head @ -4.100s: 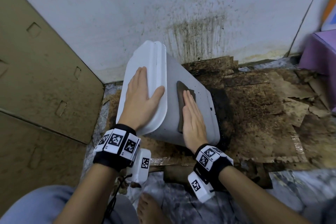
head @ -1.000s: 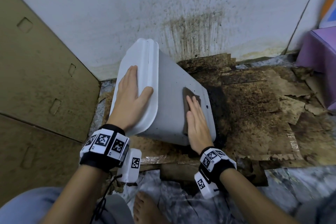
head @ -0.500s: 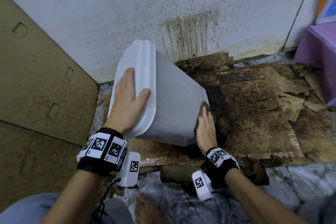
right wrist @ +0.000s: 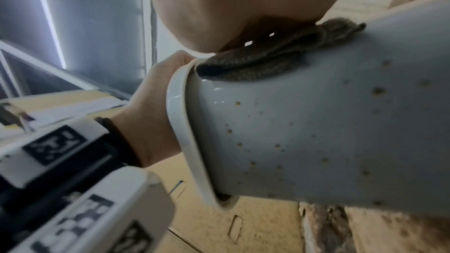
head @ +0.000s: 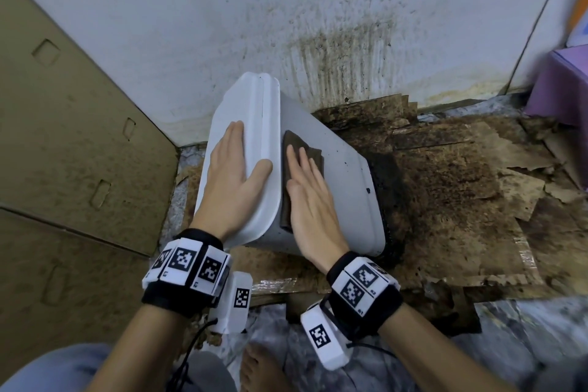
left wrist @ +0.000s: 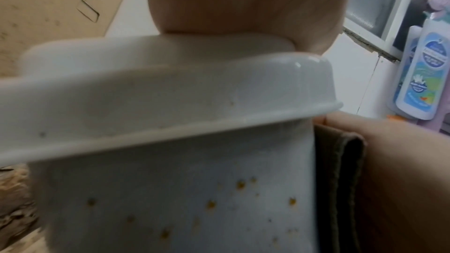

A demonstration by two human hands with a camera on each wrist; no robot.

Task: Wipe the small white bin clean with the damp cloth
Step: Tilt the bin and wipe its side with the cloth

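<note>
- The small white plastic bin point(head: 334, 175) is seen tilted on its side on the stained brown cardboard point(head: 445, 194) that covers the floor, close to the dirty white wall point(head: 286, 9).
- Its white lid point(head: 251, 124) is pressed by the left hand point(head: 232, 181), which lies flat with straight fingers and the thumb spread toward the lid's edge.
- The folded dark brown damp cloth point(head: 302, 149) is laid on the upper side wall of the bin, just beside the lid rim.
- The cloth is pressed by the right hand point(head: 313, 200), fingers straight and together, not curled.
- Small orange-brown spots point(left wrist: 241, 185) are seen on the near side wall of the bin.
</note>
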